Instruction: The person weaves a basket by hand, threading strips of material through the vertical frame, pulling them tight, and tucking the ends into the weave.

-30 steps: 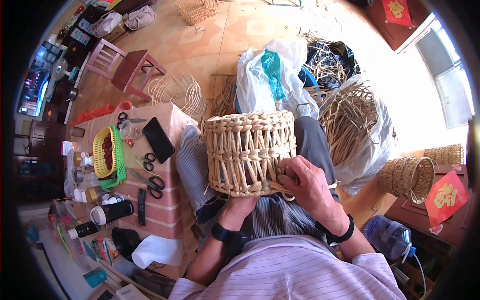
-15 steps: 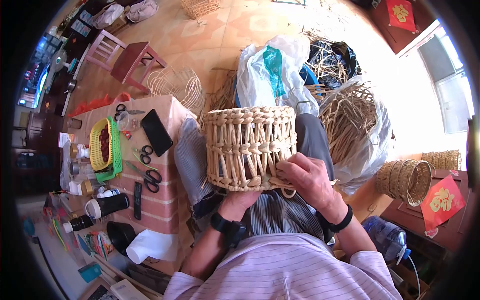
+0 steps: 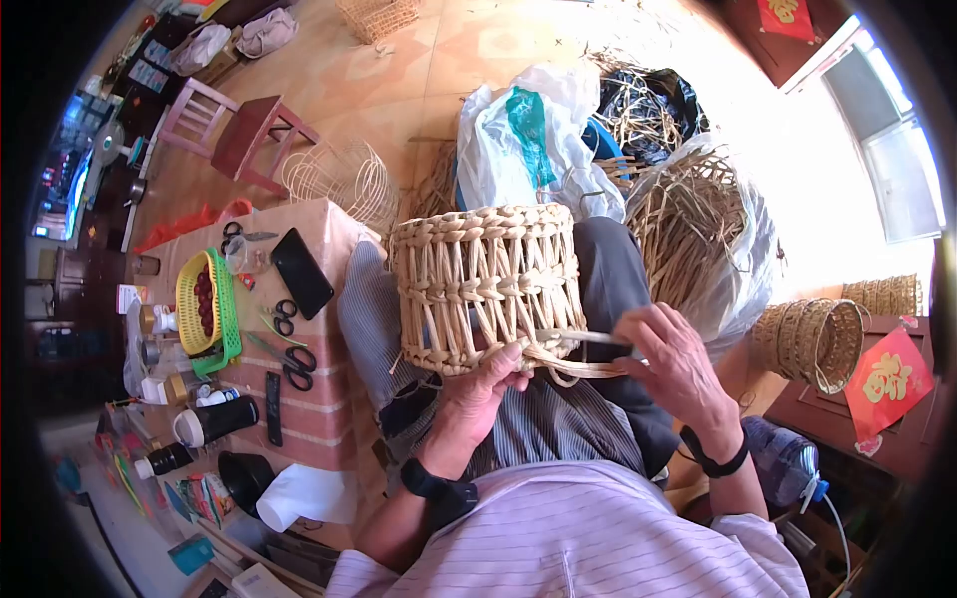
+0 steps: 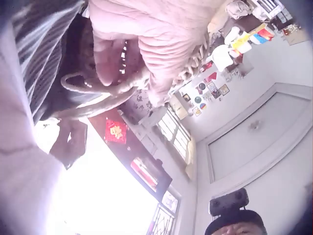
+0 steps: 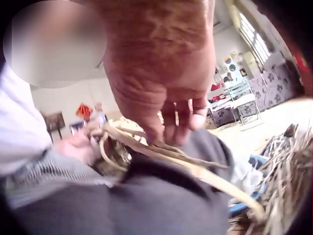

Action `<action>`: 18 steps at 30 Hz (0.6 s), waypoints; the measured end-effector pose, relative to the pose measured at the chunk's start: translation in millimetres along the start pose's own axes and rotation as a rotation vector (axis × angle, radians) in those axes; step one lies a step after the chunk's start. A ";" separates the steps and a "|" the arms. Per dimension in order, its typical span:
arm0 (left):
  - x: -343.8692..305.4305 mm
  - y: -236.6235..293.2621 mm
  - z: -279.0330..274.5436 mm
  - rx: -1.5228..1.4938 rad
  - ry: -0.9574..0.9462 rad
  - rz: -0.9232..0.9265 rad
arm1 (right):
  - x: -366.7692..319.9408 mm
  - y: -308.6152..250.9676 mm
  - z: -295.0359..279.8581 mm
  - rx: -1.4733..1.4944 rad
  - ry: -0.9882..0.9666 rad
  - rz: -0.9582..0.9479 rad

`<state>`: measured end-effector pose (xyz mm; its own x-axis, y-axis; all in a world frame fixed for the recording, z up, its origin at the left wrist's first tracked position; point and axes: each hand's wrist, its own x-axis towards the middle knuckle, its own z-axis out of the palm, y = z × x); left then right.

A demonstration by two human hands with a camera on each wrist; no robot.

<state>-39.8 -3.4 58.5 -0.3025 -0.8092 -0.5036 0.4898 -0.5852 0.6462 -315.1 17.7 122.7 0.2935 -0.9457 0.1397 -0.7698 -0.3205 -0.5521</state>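
Basket (image 3: 488, 289): held over the lap (image 3: 558, 429)
Left hand (image 3: 469, 407): basket pinched in the grip at its near edge
Right hand (image 3: 680, 367): strands (image 3: 578, 368) pinched in the grip
Desk (image 3: 324, 414): scissors (image 3: 290, 364) and phone (image 3: 302, 276) laid left of the basket

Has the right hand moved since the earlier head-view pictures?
Yes. In the head view, the right hand has moved rightward, away from the woven basket and nearer the red paper sign.
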 end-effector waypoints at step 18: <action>-4.5 -44.4 -80.1 -0.258 0.015 0.050 | 35.0 -31.7 48.8 0.164 -0.147 -0.283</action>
<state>5.3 30.4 -13.9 -0.2614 -0.8350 -0.4843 0.6967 -0.5105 0.5041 -252.8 -2.6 105.0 0.5693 -0.7992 0.1928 -0.5488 -0.5440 -0.6347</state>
